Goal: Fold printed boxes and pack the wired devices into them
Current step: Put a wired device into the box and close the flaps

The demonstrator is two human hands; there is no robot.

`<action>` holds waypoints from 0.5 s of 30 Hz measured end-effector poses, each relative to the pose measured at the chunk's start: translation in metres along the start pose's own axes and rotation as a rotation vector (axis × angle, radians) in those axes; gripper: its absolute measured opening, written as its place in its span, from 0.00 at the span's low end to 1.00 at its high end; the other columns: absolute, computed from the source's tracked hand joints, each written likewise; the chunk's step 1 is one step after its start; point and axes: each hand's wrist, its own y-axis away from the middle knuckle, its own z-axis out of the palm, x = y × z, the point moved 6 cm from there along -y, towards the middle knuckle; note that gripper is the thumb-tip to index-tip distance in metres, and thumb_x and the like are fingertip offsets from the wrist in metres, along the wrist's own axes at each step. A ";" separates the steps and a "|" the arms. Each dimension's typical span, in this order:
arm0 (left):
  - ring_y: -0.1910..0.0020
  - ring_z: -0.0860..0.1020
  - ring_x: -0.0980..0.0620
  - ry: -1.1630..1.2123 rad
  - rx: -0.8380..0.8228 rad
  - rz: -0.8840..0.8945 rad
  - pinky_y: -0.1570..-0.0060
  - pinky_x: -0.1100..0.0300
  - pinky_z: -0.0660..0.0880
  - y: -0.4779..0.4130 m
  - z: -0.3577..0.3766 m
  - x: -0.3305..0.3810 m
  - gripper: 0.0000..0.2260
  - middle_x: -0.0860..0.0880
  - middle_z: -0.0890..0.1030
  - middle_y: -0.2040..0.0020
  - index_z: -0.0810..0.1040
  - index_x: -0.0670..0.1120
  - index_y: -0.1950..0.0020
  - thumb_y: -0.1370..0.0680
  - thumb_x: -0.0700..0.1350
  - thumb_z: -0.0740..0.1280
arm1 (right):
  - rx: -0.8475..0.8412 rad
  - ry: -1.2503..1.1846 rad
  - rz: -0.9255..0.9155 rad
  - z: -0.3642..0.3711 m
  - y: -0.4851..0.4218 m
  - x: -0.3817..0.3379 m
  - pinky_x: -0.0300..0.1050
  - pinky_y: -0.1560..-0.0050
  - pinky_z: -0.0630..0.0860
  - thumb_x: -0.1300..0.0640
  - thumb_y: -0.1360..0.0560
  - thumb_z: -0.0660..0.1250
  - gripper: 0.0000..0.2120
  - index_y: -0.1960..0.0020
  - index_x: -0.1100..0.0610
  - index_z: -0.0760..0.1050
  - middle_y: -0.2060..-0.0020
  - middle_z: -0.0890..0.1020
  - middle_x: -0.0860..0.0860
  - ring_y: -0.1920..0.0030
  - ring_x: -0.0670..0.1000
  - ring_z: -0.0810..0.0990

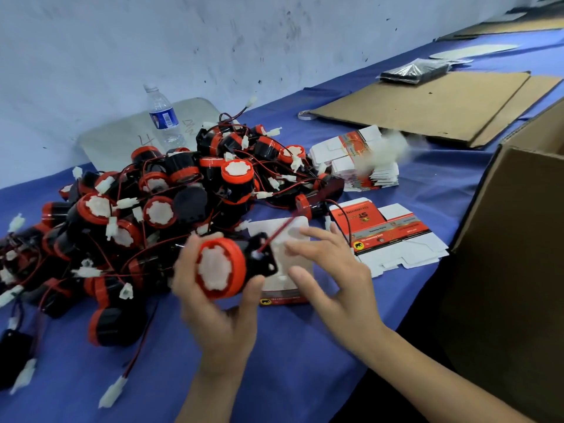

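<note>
Left grip [213, 303] curled round a wired device [221, 267], just above the table [290, 377].
Its white-centred red face points at the camera, its long axis running back-right toward the half-folded printed box [293, 230]; the right grip [335, 270] is spread loose at that box, holding nothing.

You see one wired device [221, 268] held up, a heap [152, 215] too tangled to count, one half-folded box [268, 230], one flat box [387, 236], one bundled stack [357, 160], one water bottle [163, 117], one carton [512, 239].
</note>
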 end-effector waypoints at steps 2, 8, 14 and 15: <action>0.34 0.69 0.63 0.030 -0.150 -0.091 0.38 0.70 0.66 0.004 0.013 -0.001 0.31 0.48 0.71 0.35 0.61 0.46 0.28 0.23 0.62 0.64 | -0.005 -0.214 0.143 -0.002 -0.008 -0.003 0.48 0.34 0.70 0.52 0.26 0.67 0.14 0.42 0.54 0.79 0.46 0.82 0.40 0.36 0.45 0.75; 0.36 0.68 0.68 -0.016 -0.266 -0.215 0.42 0.80 0.62 0.010 0.024 -0.005 0.40 0.71 0.66 0.35 0.52 0.58 0.23 0.30 0.63 0.69 | 0.175 -0.541 0.252 -0.031 -0.027 -0.016 0.31 0.60 0.72 0.56 0.27 0.68 0.11 0.45 0.51 0.78 0.59 0.83 0.52 0.62 0.41 0.78; 0.43 0.71 0.56 -0.112 -0.262 -0.142 0.56 0.72 0.71 0.014 0.027 0.004 0.43 0.73 0.66 0.35 0.44 0.66 0.24 0.32 0.58 0.67 | -0.230 0.176 -0.024 -0.005 -0.016 -0.037 0.39 0.45 0.72 0.49 0.33 0.77 0.25 0.39 0.54 0.78 0.44 0.79 0.47 0.45 0.50 0.77; 0.41 0.70 0.59 -0.101 -0.277 -0.135 0.54 0.73 0.71 0.014 0.027 0.003 0.43 0.66 0.69 0.34 0.44 0.66 0.24 0.31 0.58 0.67 | -0.268 0.251 -0.030 0.000 -0.014 -0.034 0.40 0.44 0.71 0.49 0.33 0.77 0.26 0.37 0.54 0.77 0.43 0.79 0.48 0.46 0.51 0.76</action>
